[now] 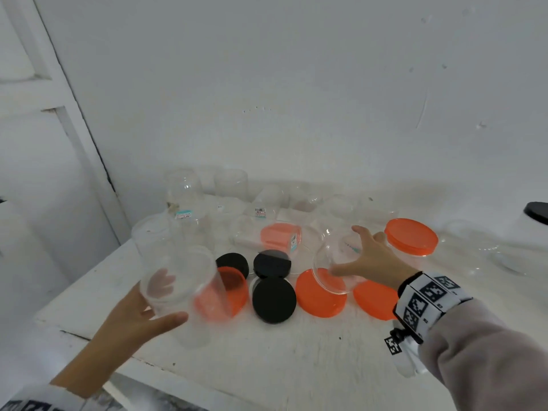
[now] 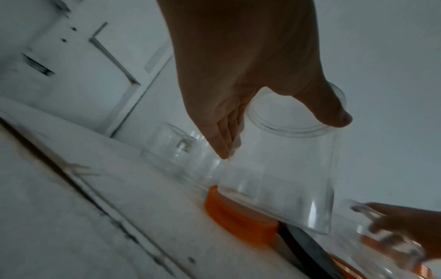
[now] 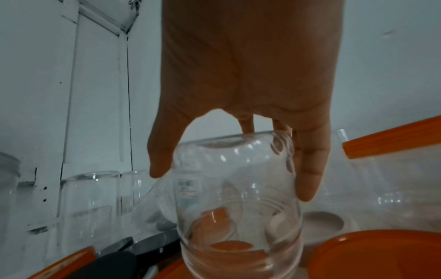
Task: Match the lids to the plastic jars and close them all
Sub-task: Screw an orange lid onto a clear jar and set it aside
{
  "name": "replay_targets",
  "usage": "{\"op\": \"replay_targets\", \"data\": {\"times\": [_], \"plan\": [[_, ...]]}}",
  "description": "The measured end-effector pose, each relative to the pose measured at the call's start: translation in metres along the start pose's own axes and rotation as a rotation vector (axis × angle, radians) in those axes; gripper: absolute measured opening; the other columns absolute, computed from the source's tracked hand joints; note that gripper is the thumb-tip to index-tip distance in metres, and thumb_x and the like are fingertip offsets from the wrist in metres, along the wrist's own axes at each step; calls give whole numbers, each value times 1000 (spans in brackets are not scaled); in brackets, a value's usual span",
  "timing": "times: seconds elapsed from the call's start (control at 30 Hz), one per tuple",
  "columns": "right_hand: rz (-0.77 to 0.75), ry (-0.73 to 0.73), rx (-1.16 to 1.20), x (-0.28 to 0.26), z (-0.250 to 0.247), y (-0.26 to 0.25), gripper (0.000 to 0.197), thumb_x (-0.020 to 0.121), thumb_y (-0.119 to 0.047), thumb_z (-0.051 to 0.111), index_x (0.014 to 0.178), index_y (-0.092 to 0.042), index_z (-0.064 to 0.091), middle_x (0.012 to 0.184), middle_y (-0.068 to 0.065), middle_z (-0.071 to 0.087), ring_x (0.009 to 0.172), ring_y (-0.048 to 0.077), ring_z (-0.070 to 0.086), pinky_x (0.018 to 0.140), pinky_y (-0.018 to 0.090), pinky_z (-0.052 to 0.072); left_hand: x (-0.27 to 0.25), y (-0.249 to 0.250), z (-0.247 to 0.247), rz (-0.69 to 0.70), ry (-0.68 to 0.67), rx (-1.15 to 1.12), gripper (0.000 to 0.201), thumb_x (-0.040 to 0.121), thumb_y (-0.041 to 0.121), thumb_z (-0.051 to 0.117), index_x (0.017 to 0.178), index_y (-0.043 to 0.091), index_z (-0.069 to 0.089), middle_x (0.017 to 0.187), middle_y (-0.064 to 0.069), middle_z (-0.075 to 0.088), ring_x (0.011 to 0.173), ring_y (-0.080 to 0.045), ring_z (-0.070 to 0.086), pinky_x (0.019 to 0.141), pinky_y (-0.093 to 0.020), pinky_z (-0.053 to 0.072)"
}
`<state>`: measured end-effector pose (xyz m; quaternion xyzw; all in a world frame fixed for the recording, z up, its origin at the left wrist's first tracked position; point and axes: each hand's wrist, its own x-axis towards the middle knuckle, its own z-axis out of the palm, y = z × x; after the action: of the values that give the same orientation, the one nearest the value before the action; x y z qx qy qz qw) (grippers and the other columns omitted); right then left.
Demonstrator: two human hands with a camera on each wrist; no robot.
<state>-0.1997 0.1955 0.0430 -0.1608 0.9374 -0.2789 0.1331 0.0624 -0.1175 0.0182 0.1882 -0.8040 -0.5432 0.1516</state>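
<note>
— Both hands are busy: the left hand has thumb and fingers wrapped round a tall clear jar, tipped, near the bench's front left corner.

— And the right hand?

— Fingers curled over the base of a rounder clear jar, held tilted, its mouth above an orange lid lying flat.

— Other lids?

— Three black lids sit mid-bench, between orange ones. One orange-lidded jar stands closed toward the right edge; open jars crowd the back edge.
</note>
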Motion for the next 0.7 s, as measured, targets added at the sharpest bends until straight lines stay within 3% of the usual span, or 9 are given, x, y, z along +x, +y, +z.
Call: {"op": "replay_targets", "data": {"times": [0.1, 0.17, 0.27, 0.4, 0.53, 0.63, 0.7], "plan": [[19, 17, 92, -8, -8, 10, 118, 52, -57, 88, 146, -30, 21, 126, 1, 22, 112, 23, 39, 95, 39, 43, 6, -5, -14, -7, 110, 13, 116, 35, 58, 85, 138, 26, 43, 126, 7, 58, 113, -14, 55, 98, -31, 38], [28, 23, 151, -13, -11, 15, 115, 52, -58, 87, 144, -27, 25, 125, 1, 28, 111, 20, 39, 91, 36, 42, 13, -12, -20, -17, 183, 8, 112, 45, 49, 90, 142, 24, 39, 134, 2, 53, 118, -16, 50, 103, -32, 34], [43, 21, 275, -19, -15, 21, 121, 46, -63, 87, 144, -22, 28, 115, -1, 41, 108, 18, 47, 86, 32, 44, 22, -21, -25, -58, 277, 60, 125, 36, 63, 83, 143, 21, 34, 141, 0, 46, 125, -21, 46, 105, -37, 35], [76, -21, 498, -31, -20, 25, 124, 39, -53, 84, 144, -24, 26, 124, 5, 42, 113, 24, 52, 95, 41, 49, 34, -26, -24, -98, 372, 95, 135, 25, 66, 74, 143, 17, 30, 143, -7, 42, 130, -30, 42, 106, -47, 36], [37, -66, 708, -44, -21, 28, 110, 45, -35, 87, 138, -31, 27, 125, 16, 51, 106, 34, 63, 91, 52, 53, 44, -32, -19, -88, 422, 70, 124, 43, 49, 80, 147, 18, 21, 146, -14, 36, 134, -32, 36, 108, -51, 33], [33, -86, 760, -50, -23, 35, 109, 45, -35, 90, 136, -29, 30, 124, 19, 53, 101, 31, 67, 90, 49, 55, 51, -38, -17, -64, 465, 111, 115, 55, 35, 92, 145, 13, 23, 144, -16, 35, 133, -35, 36, 108, -52, 33], [25, -95, 777, -54, -22, 42, 111, 43, -40, 94, 135, -25, 32, 122, 17, 58, 100, 26, 69, 93, 46, 53, 55, -39, -15, -36, 505, 183, 105, 60, 20, 89, 143, 9, 24, 142, -18, 35, 132, -38, 34, 107, -54, 32]]}}
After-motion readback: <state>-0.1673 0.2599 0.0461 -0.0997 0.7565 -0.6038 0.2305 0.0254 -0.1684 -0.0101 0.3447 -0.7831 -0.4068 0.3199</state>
